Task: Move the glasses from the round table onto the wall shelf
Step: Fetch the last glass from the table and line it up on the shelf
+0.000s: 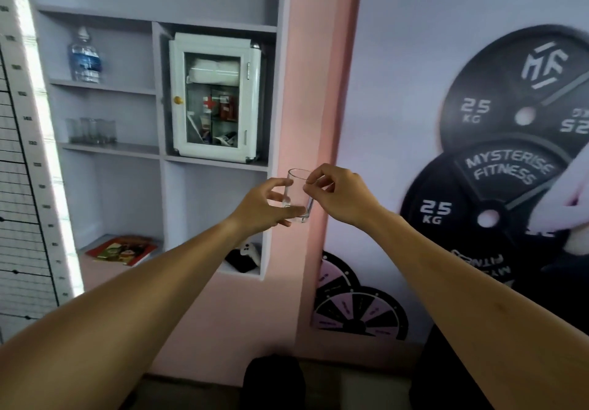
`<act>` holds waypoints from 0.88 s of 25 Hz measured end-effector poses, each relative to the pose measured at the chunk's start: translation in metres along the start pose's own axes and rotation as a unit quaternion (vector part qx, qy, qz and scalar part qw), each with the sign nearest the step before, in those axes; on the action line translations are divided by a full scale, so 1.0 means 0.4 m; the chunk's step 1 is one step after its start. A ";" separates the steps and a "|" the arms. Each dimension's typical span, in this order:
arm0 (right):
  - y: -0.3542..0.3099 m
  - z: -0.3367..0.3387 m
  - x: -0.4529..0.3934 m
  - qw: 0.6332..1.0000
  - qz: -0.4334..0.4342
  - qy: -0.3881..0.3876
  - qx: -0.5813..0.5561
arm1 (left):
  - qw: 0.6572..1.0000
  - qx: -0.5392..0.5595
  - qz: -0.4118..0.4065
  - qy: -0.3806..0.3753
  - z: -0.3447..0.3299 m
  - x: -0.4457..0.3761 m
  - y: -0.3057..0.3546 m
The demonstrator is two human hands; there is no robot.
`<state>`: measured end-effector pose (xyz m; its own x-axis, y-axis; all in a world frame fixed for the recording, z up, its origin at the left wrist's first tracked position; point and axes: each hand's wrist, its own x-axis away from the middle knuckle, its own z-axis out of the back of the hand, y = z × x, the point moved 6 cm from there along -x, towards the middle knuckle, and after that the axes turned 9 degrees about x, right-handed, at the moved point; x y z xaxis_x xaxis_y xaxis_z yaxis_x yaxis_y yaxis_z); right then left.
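A clear, straight-sided glass tumbler sits in mid-air at the centre of view, slightly tilted, before a smooth pink pillar; the left hand cups its lower half from nine o'clock, thumb across the thick base; the right hand pinches the thin rim from three o'clock with thumb and forefinger. At ten o'clock the recessed grey wall shelf carries a cluster of similar clear glasses, blurred; above them stands a ribbed plastic water bottle; at eleven o'clock a white glass-fronted first-aid cabinet fills its own niche.
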<state>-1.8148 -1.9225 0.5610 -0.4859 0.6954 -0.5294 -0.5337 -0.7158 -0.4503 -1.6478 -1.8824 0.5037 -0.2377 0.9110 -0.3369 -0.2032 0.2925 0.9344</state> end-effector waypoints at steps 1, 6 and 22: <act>-0.006 -0.032 -0.042 1.000 0.006 -0.005 -0.002 | 1.000 -0.002 0.002 0.011 0.034 -0.026 -0.013; -0.050 -0.213 -0.238 0.997 0.066 -0.032 -0.025 | 0.998 -0.023 0.008 0.063 0.223 -0.128 -0.078; -0.639 -0.953 -0.708 0.899 0.316 -0.208 -0.221 | 0.913 -0.136 0.050 0.381 1.090 -0.086 -0.193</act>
<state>-1.2770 -1.9609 0.5519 -0.8613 0.0394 -0.5066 0.2221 -0.8675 -0.4450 -1.2098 -1.8097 0.4937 -0.8390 0.4316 -0.3313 -0.3482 0.0421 0.9365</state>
